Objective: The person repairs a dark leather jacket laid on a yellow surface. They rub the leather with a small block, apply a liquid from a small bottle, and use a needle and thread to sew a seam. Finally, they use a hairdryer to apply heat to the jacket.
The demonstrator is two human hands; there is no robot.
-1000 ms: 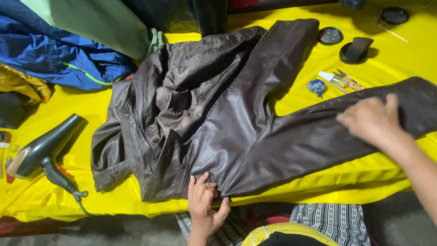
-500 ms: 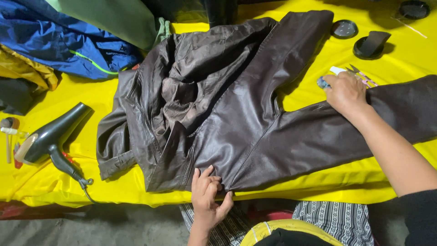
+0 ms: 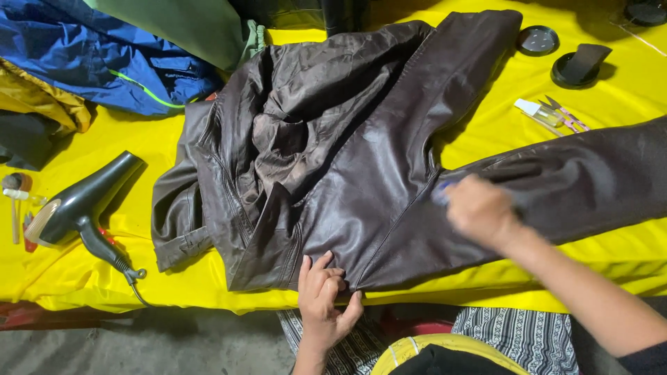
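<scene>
A glossy, creased brown leather jacket (image 3: 361, 160) is spread on the smooth yellow cloth (image 3: 611, 257). Its lower hem is pinched by the left hand (image 3: 325, 295), fingers curled together. The blurred right hand (image 3: 479, 208) is laid on the sleeve; its finger state cannot be told.

Table under bright yellow cloth (image 3: 625, 257), perhaps grey concrete floor (image 3: 139, 344) below.

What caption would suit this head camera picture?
Left hand pins a brown leather jacket on a yellow table while the right hand rubs its sleeve.
</scene>
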